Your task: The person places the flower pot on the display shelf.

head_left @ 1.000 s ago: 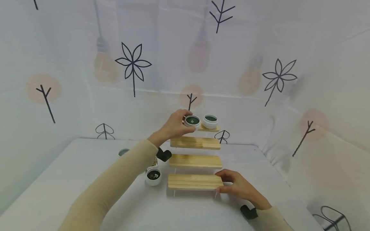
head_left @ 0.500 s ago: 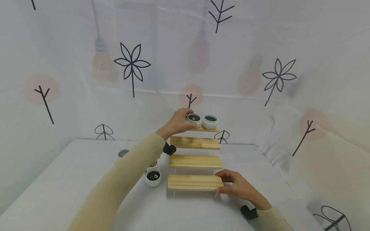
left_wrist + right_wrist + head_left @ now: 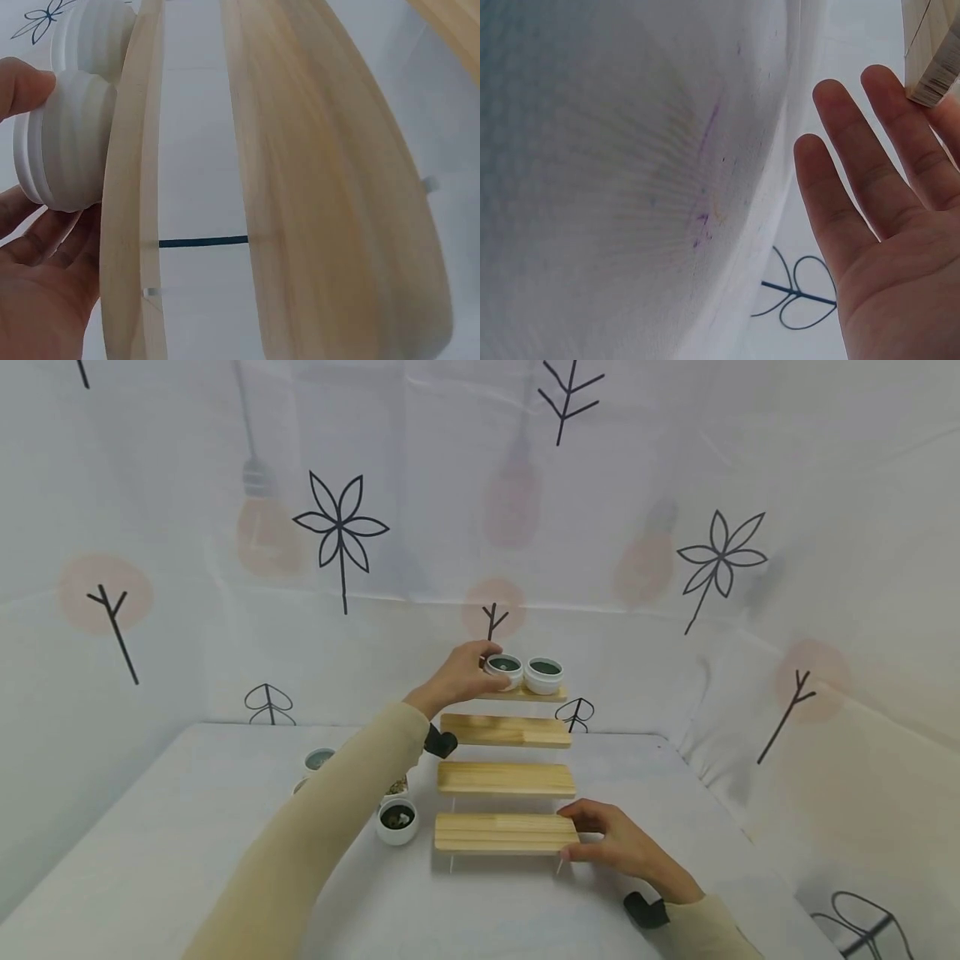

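Note:
My left hand (image 3: 456,678) grips a small white round pot (image 3: 513,680) with a dark green inside, on the left part of the top board (image 3: 536,695) of a tiered wooden stand. In the left wrist view the thumb lies at the pot's (image 3: 79,142) rim and the fingers curl under its other side. A matching pot (image 3: 543,678) stands just to its right. Low down, my right hand (image 3: 617,843) pinches the right end of the bottom board (image 3: 502,833), thumb in front and fingers behind. The right wrist view shows the other fingers spread beside the board's end (image 3: 936,79).
Two middle boards (image 3: 506,731) rise between top and bottom, on thin clear supports. Left of the stand, a white bowl with dark contents (image 3: 397,822) sits on the white table (image 3: 420,910). Another pot (image 3: 318,758) stands farther back, with more partly hidden by my left sleeve (image 3: 337,797).
My left hand has moved slightly right and brought the pot onto the top board beside the other pot; over the last half second it barely moves. The right hand stays in place.

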`<state>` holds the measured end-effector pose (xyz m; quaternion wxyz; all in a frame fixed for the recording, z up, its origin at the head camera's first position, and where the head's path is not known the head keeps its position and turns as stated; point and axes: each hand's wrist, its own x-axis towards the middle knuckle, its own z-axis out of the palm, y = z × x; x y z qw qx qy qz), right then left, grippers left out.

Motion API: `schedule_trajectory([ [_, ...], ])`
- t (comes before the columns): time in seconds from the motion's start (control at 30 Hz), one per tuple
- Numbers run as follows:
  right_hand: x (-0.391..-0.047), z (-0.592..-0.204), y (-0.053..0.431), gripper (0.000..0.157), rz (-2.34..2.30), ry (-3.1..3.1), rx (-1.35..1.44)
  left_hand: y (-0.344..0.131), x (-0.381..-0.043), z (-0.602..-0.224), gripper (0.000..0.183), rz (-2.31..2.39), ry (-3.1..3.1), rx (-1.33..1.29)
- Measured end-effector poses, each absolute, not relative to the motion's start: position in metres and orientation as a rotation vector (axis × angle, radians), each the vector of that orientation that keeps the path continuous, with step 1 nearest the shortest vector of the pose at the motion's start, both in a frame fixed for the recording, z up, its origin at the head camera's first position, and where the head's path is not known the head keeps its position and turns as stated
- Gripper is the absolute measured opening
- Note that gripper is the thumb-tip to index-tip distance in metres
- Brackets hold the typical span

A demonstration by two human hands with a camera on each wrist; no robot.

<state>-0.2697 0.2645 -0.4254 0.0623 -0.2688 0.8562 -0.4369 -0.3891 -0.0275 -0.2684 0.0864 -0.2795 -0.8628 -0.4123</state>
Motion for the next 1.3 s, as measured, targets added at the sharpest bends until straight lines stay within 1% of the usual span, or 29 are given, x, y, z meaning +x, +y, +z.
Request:
schedule_trajectory([
  [0.27,-0.27,-0.425,0.265,0.04,-1.323,2.596,-0.822,-0.028,-0.391,-0.272,0.059,-1.275,-2.572,-0.819],
  [0.67,-0.27,-0.428,0.264,0.041,-1.319,2.602,-0.824,-0.033,-0.382,-0.277,0.064,-1.24,-2.542,-0.833],
  [1.07,-0.272,-0.426,0.265,0.04,-1.301,2.617,-0.858,-0.056,-0.345,-0.283,0.059,-1.226,-2.401,-0.869],
  [1.3,-0.27,-0.427,0.266,0.039,-1.316,2.595,-0.842,-0.074,-0.32,-0.297,0.052,-1.147,-2.33,-0.93],
])
